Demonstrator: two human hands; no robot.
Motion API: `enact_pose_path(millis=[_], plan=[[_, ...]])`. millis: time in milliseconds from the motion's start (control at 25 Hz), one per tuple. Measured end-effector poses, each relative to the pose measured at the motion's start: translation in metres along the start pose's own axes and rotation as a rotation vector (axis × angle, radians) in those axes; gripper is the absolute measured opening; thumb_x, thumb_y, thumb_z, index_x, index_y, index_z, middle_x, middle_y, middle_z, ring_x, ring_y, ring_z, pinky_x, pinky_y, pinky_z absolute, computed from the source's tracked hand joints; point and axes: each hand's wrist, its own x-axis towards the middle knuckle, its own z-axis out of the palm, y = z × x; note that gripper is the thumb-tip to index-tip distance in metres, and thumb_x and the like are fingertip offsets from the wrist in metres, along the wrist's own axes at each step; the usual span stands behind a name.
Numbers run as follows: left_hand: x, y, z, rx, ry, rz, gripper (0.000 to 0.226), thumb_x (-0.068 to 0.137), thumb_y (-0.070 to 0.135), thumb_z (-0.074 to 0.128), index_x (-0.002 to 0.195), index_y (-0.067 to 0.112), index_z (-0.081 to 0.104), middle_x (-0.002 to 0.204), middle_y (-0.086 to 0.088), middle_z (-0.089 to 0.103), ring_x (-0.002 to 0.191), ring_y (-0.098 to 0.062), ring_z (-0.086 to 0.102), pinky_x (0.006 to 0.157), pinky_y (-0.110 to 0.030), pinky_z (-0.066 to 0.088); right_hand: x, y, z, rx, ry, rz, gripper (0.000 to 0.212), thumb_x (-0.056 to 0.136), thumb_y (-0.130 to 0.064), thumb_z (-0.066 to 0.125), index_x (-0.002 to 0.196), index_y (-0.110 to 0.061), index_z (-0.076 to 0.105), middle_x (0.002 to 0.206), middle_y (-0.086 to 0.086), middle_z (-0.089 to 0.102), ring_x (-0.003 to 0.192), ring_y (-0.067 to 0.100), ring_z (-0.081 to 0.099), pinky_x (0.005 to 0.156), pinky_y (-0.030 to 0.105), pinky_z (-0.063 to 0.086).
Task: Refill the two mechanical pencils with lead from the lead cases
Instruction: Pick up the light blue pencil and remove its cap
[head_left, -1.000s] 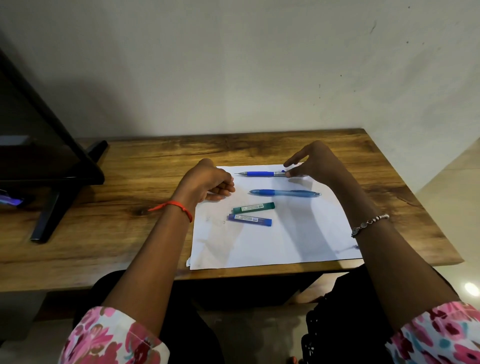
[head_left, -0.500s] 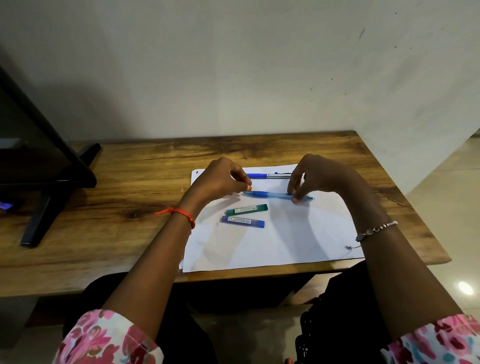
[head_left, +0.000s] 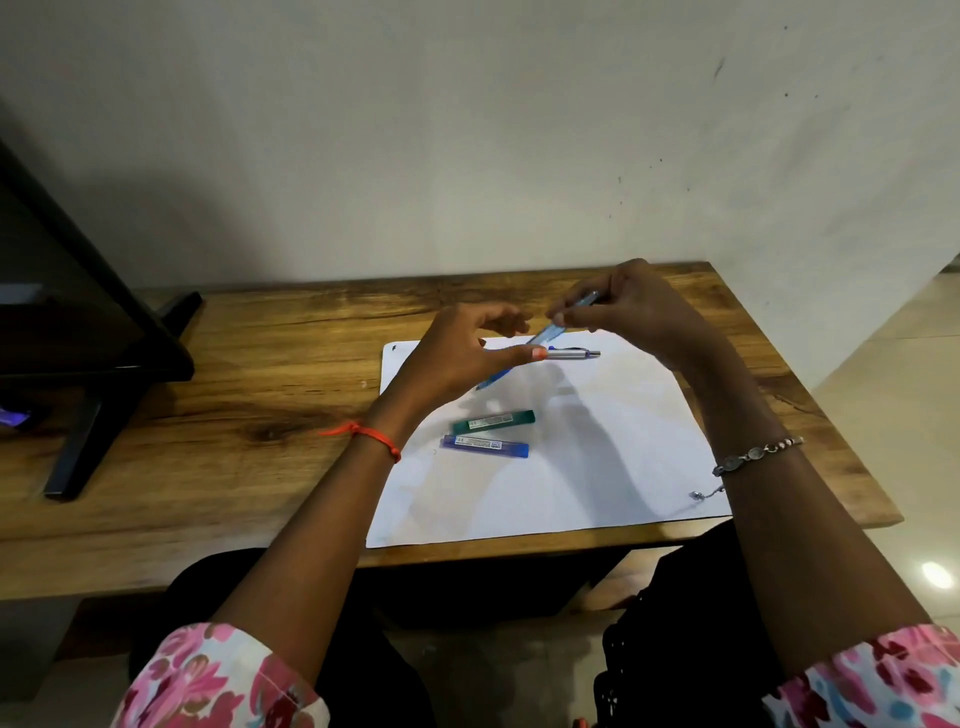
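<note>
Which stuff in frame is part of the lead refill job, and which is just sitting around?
Job: light blue pencil, pinched by the right hand; second pencil, lying flat; green lead case; blue lead case.
Lying about: white paper; wooden table; black stand.

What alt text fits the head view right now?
The right hand pinches a light blue pencil tilted above white paper, the left hand close beside it. A second pencil, a green lead case and a blue lead case lie on the paper, on a wooden table.
</note>
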Motion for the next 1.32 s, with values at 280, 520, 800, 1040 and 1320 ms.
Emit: enact_pose_path(millis=[280,520,800,1040,1320], plan=[[-0.001,0.009,-0.005,-0.351,-0.084,-0.017,0.012,0.088,0.011,0.057,0.094,0.015,0.066,0.06,0.008,0.067,0.043,-0.007,0.05,0.045,-0.02,0.047,0.006,-0.007,0.024,0.477,0.123,-0.072,0.023,0.093,-0.022,0.052,0.092,-0.009,0.07,0.068,-0.002,0.067,0.062,0.014,0.057,0.059,0.026,0.045],[-0.001,0.014,-0.001,-0.343,-0.2,-0.063,0.021,0.096,0.026,0.042,0.096,0.018,0.061,0.055,0.008,0.04,0.042,-0.004,0.024,0.042,-0.016,0.019,0.008,-0.007,0.027,0.571,0.276,-0.066,0.03,0.096,-0.023,0.048,0.085,-0.007,0.07,0.083,0.013,0.066,0.074,0.025,0.056,0.059,0.027,0.044],[-0.004,0.017,0.001,-0.319,-0.255,-0.065,0.026,0.099,0.027,0.032,0.089,0.017,0.054,0.06,0.006,0.029,0.044,-0.003,0.023,0.043,-0.016,0.018,0.007,-0.008,0.026,0.65,0.37,0.006,0.021,0.09,-0.018,0.058,0.085,-0.001,0.069,0.071,0.008,0.065,0.057,0.019,0.055,0.052,0.027,0.044],[-0.004,0.017,0.002,-0.292,-0.283,-0.093,0.026,0.099,0.028,0.031,0.087,0.017,0.051,0.062,0.004,0.029,0.045,-0.004,0.024,0.043,-0.015,0.02,0.005,-0.011,0.027,0.62,0.436,0.064,0.018,0.087,-0.02,0.062,0.082,-0.005,0.071,0.064,0.005,0.065,0.041,0.015,0.048,0.045,0.024,0.046],[-0.003,0.017,0.004,-0.303,-0.288,-0.115,0.024,0.099,0.026,0.031,0.088,0.014,0.048,0.062,0.004,0.029,0.044,-0.003,0.024,0.042,-0.015,0.021,0.006,-0.012,0.03,0.616,0.519,0.116,0.021,0.086,-0.025,0.064,0.077,-0.007,0.071,0.062,0.002,0.067,0.031,0.013,0.04,0.04,0.02,0.037]])
